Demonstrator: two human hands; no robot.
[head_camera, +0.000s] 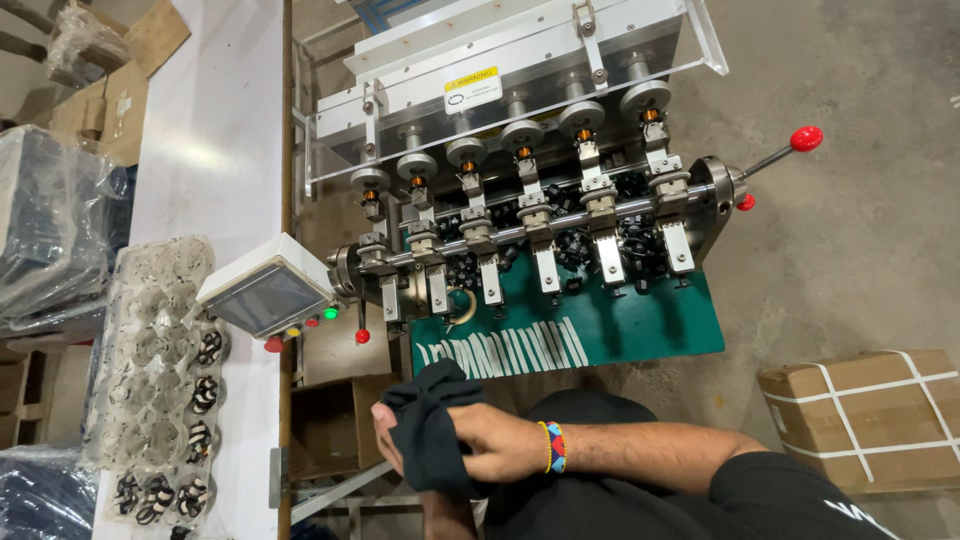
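Head view: both hands sit low in frame, in front of a multi-station machine (520, 190). Right hand (500, 445) is closed on a black cloth (435, 425), fingers wrapped over its middle; a beaded band sits on that wrist. Left hand (385, 430) is mostly hidden under the cloth, only fingertips showing at its left edge; I cannot tell whether that grip is shut or loose. Cloth hangs bunched between the hands, just below the green plate (640, 330) with its row of white strips (505, 352).

Risks, as judged from here:
- Loose corner of cloth is near the strips; a sweep could scatter or misalign them.
- Cloth could snag on the metal clamps (545, 265) or the brass hook (462, 305) above the plate if lifted carelessly.
- Red-knobbed lever (790, 148) and the small red knob (362, 335) stick out; a sleeve or cloth catching one could shift the mechanism.
- Control box (265, 295) with coloured buttons lies just left of the hands; an elbow bump could press one.
- Tray (160, 380) of striped parts on the white bench (215, 130) sits close to its edge.
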